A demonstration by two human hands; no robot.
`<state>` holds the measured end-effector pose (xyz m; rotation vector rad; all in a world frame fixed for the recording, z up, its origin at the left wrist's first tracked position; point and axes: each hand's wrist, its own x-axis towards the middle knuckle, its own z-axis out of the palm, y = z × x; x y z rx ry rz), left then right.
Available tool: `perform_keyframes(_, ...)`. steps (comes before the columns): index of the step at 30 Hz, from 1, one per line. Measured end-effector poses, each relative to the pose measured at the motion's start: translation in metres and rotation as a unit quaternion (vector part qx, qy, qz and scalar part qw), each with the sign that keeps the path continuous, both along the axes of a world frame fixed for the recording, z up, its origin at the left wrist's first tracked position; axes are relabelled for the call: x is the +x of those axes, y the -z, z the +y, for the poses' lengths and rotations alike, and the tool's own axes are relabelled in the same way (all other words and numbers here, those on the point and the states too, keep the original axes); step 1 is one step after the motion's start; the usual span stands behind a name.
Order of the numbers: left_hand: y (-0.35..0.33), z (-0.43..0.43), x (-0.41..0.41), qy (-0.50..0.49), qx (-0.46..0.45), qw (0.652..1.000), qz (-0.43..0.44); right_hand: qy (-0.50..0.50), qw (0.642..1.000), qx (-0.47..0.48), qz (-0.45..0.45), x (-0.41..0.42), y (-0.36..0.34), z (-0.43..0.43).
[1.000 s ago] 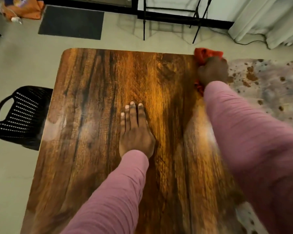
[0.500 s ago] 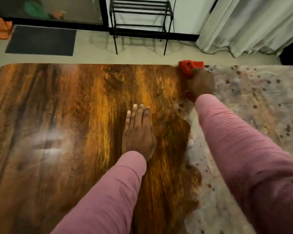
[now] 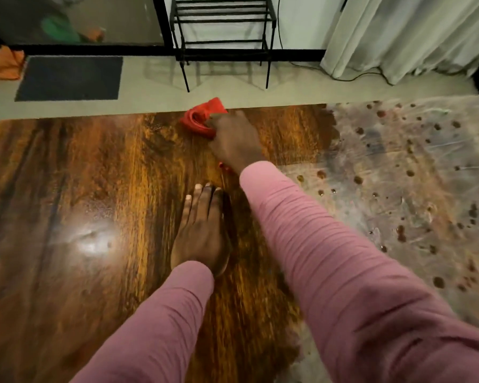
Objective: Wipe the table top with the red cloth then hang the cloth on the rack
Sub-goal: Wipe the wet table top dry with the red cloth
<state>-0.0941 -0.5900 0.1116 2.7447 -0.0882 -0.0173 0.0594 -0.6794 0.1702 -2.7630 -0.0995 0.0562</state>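
Observation:
My right hand (image 3: 234,140) presses a bunched red cloth (image 3: 201,118) onto the wooden table top (image 3: 94,175) at its far edge. A small red bit of the cloth shows under my wrist. My left hand (image 3: 201,230) lies flat on the wood in the middle, fingers together, palm down, holding nothing. The right part of the table (image 3: 398,175) is grey, smeared and dotted with brown spots. A black metal rack (image 3: 221,31) with horizontal bars stands on the floor beyond the table, against the wall.
A dark mat (image 3: 69,78) lies on the floor at the far left, with an orange cloth (image 3: 3,64) beside it. Pale curtains (image 3: 404,31) hang at the far right, with a black cable (image 3: 354,74) trailing along the floor. A glass panel stands left of the rack.
My right hand has swept the red cloth leftwards along the far edge, away from the smeared part. The view has shifted, bringing the rack into fuller view. My left hand has stayed flat.

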Motion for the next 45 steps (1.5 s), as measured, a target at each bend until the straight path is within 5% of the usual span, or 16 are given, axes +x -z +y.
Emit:
perform_keyframes(5, 0.000, -0.022, 0.001, 0.012, 0.018, 1.000, -0.020, 0.184, 0.976, 0.114, -0.008, -0.004, -0.028, -0.109)
perform_keyframes(10, -0.003, -0.019, 0.013, 0.006, 0.032, 0.999, -0.039, 0.277, 0.959, 0.049, 0.014, 0.000, -0.028, -0.145)
perform_keyframes(16, -0.008, -0.019, 0.013, 0.023, 0.032, 0.999, -0.009, 0.037, 0.998, 0.041, -0.043, -0.068, 0.007, -0.025)
perform_keyframes(19, -0.007, -0.017, 0.013, 0.020, 0.030, 0.999, -0.024, -0.031, 0.999, 0.000, -0.038, -0.076, 0.016, -0.046)
perform_keyframes(24, -0.004, -0.016, 0.012, 0.028, 0.029, 0.999, -0.037, 0.269, 0.963, -0.007, -0.032, -0.072, 0.013, -0.188)
perform_keyframes(26, -0.003, -0.017, 0.012, 0.031, 0.033, 0.998, -0.039, 0.313, 0.949, -0.030, -0.038, -0.071, 0.006, -0.222)
perform_keyframes(31, -0.003, -0.019, 0.012, 0.032, 0.028, 0.998, -0.040, 0.274, 0.961, -0.016, -0.024, -0.091, 0.006, -0.154)
perform_keyframes(35, -0.005, -0.017, 0.011, 0.030, 0.022, 0.999, -0.036, 0.108, 0.993, 0.023, -0.040, -0.148, 0.016, -0.059)
perform_keyframes(38, -0.007, -0.016, 0.010, 0.036, 0.015, 0.998, -0.045, 0.047, 0.997, 0.020, -0.066, -0.176, 0.022, -0.063)
perform_keyframes(45, -0.005, -0.017, 0.009, 0.045, -0.001, 0.997, -0.069, 0.324, 0.943, -0.072, -0.034, -0.174, 0.012, -0.219)
